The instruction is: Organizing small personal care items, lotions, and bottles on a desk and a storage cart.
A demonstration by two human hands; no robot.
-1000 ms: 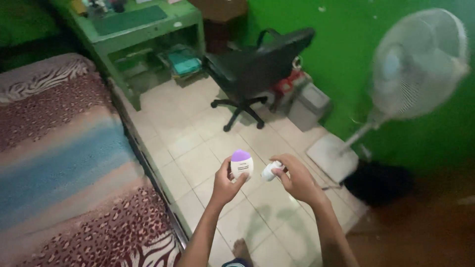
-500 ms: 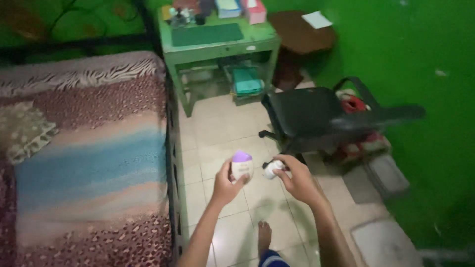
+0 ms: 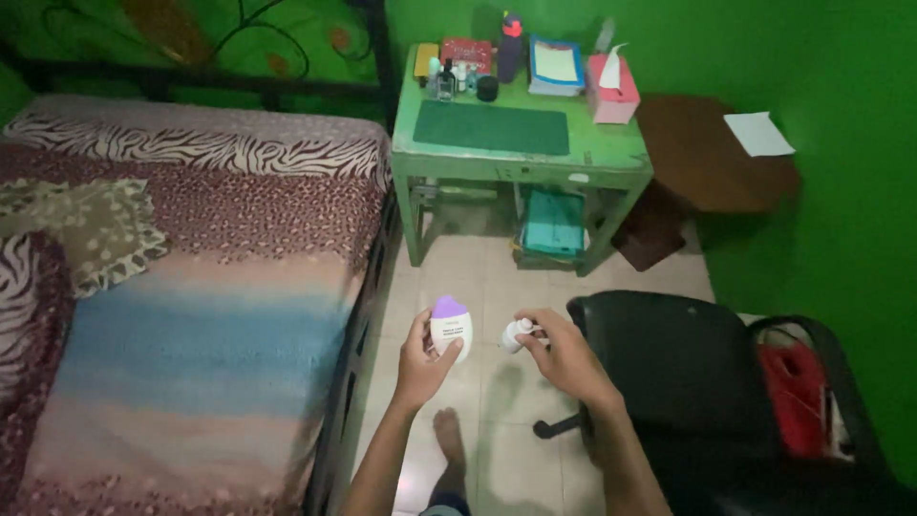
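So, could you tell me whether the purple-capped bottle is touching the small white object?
Apart. The head view shows tiled floor between the purple-capped bottle and the small white object.

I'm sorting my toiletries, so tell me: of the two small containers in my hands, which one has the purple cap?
The egg-shaped white bottle in your left hand has the purple cap. The smaller white container pinched in your right hand shows no purple.

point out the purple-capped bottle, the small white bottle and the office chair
Purple-capped bottle [image 3: 450, 331]: head view, on its white body, in the left hand [image 3: 423, 365].
Small white bottle [image 3: 514, 335]: head view, on its body, held by the right hand [image 3: 565, 355].
Office chair [image 3: 669, 368]: head view, on its seat.
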